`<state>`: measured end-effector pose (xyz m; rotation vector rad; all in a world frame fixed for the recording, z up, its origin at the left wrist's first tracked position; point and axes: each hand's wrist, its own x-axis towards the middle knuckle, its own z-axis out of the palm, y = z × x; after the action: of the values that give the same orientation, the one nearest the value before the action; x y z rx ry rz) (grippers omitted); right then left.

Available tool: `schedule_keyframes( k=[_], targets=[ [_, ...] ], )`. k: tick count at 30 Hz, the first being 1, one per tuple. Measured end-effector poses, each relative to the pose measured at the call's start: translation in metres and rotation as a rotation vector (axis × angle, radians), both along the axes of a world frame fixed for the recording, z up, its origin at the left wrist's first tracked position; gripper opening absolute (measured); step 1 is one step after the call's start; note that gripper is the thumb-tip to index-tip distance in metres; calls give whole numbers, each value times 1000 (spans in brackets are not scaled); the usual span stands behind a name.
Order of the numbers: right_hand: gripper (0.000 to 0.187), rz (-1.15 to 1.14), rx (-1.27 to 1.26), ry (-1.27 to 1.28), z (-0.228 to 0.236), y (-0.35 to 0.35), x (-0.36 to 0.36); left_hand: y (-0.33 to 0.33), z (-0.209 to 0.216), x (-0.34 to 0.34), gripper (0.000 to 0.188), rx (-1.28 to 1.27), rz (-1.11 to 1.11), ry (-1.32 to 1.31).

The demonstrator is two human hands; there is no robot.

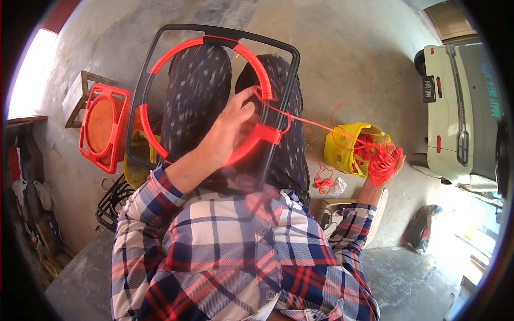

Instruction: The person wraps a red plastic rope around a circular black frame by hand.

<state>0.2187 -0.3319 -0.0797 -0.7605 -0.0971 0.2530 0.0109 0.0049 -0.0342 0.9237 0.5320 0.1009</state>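
wrapping seems the step in hand: red cord (310, 122) winds round parts of the ring (251, 61) inside your black frame (293, 80), which lies tilted across your lap; dark stretches of ring still show bare. your left hand (229, 127) is at the ring's right side, fingertips by the end of a wrapped stretch, thumb and forefinger looking slightly parted; can't tell whether they pinch the cord. your right hand (399, 165), out to the side, is closed on the cord bundle (383, 166) beside the yellow bag (338, 152). next move likely calls for tension, then another turn.
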Motion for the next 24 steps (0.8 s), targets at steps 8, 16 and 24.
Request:
schedule_keyframes(
  k=[8,16,24],
  targets=[
    [40,408,-332,12,2,103,-56,-5,10,7,58,-146,-96,-70],
    [11,623,-771,-172,3,113,-67,6,-2,0,32,-175,-203,-24],
    [8,450,-633,110,-4,89,-92,9,-5,4,7,-253,-149,101]
  ],
)
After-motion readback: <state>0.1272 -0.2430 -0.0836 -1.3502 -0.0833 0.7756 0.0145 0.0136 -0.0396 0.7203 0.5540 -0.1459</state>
